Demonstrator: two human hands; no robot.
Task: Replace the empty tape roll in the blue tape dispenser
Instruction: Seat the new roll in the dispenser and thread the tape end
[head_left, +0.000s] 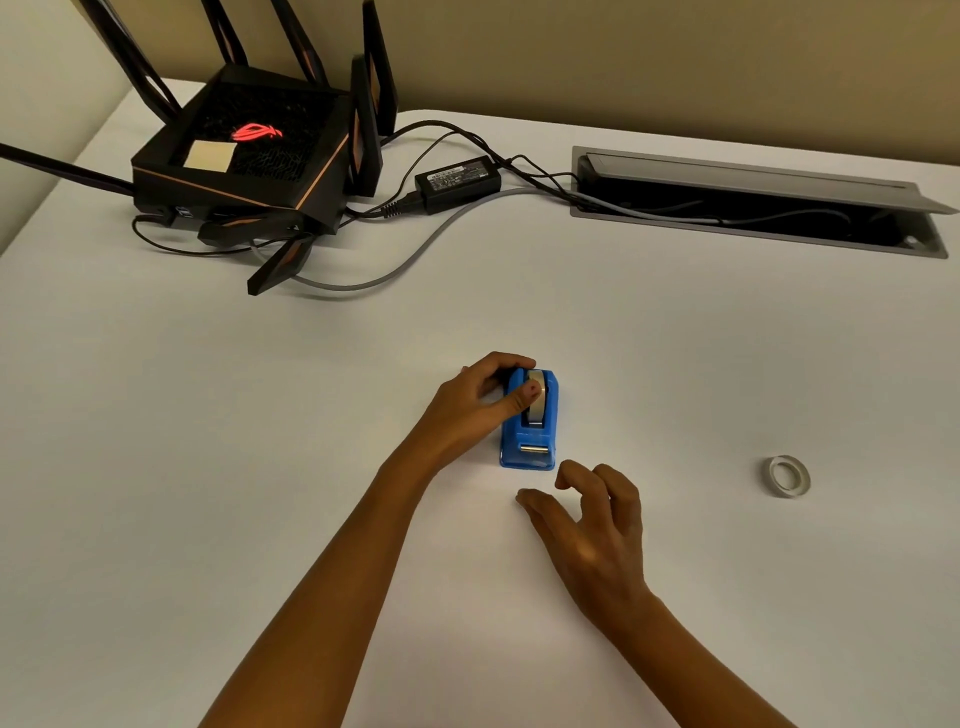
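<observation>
Blue plastic tape dispenser (530, 422) is seen standing on the white worktop (519, 312), at the centre of the head view, cutter end toward the person. A grey roll (538, 396) is seated in its cradle; whether it is the spent one cannot be told.

Left hand (480, 402) is closed on the dispenser's far end, thumb laid across the roll, fingers curled behind, probably to steady the body or to work the roll out.

Right hand (592, 525) is held just beside the cutter end, fingers loosely spread, nothing gripped, likely kept ready to brace.

A clear ring of tape (788, 475) lies flat, well apart to the right, untouched; it is judged the other roll of the swap.

Black antennaed router (249, 156) and open cable tray (753, 202) are noted at the far edge.
</observation>
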